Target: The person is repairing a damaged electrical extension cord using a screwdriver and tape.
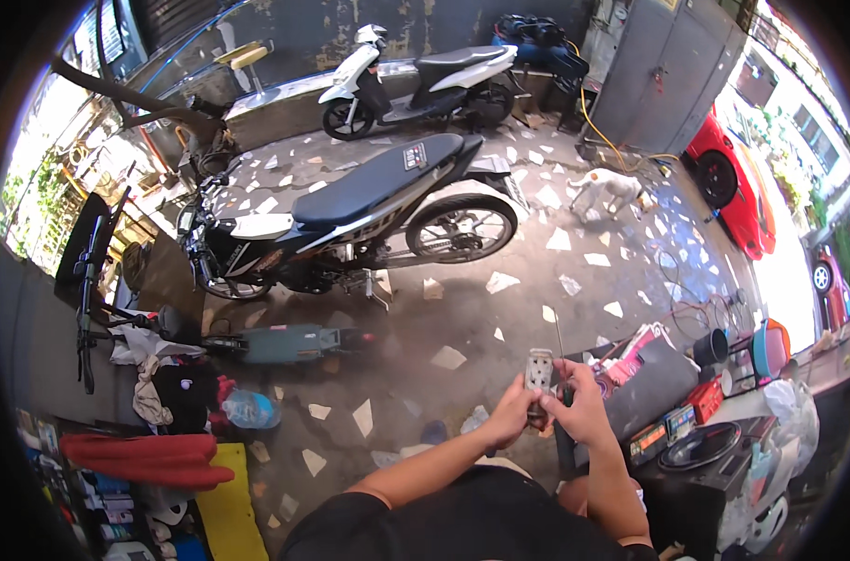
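In front of my body, both hands meet around a small pale rectangular piece with dark holes in its face (538,367). My left hand (509,413) is closed on its lower end. Close against it from the other side, my right hand (582,404) has its fingers curled at the piece's edge. A thin straight rod (557,327) sticks up from beside the right fingers, and something dark shows in that palm. It looks like a screwdriver, though the handle is mostly covered. The underside of the holed piece is hidden by my fingers.
A black-and-white motorcycle (350,206) stands ahead, with a white scooter (425,75) behind it. A white dog (607,192) is farther right. A kick scooter (285,344) stands left, near a water jug (251,409). Right of me are a dark bench (657,388) and red box (705,400).
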`<state>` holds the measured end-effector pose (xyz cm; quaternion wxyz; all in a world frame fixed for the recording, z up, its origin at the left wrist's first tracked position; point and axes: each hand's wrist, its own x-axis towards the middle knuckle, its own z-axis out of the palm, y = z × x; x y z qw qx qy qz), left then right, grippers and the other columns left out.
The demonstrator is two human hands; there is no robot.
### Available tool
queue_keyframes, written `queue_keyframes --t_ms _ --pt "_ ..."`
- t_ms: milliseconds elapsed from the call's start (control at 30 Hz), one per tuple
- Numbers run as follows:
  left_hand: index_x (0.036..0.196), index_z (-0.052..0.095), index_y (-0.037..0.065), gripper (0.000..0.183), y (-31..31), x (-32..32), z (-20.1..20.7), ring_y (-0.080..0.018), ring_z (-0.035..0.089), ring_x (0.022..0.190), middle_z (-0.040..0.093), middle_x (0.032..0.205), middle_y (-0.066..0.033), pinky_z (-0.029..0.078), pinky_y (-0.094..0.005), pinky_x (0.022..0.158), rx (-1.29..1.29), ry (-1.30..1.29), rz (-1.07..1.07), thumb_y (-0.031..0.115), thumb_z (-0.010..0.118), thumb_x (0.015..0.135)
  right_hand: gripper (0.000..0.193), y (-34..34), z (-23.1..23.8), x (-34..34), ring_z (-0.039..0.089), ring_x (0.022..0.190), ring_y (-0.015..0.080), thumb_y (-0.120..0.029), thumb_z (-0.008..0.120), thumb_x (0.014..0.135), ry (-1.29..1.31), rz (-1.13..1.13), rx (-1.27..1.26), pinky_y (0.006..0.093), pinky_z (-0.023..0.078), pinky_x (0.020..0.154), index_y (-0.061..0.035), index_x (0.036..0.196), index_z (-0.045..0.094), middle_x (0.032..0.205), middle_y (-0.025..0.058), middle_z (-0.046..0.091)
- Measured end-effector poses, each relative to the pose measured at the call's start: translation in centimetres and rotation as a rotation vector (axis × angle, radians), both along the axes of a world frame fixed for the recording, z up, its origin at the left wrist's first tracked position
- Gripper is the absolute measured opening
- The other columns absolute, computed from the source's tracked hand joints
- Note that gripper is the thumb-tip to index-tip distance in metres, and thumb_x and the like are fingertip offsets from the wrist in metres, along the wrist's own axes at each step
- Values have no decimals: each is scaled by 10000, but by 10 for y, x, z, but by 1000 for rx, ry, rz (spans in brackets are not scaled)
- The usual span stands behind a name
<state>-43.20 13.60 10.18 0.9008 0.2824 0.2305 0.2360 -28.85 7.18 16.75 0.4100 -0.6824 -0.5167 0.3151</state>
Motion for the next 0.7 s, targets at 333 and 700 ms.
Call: queue_keyframes --t_ms 333,700 --pt "1328 338 134 400 32 30 24 -183 582 679 589 1046 -109 502 -321 548 179 -67 194 84 465 952 333 -64 83 29 715 849 229 113 703 816 -357 -253 412 312 559 745 32 1139 684 960 149 724" --pt "1381 264 83 437 51 45 62 -128 534 736 540 1111 -111 476 -274 607 517 -115 76 30 426 979 304 -81 97 11 680 757 237 132 710 815 -473 -321 529 303 546 628 28 1094 652 967 182 715"
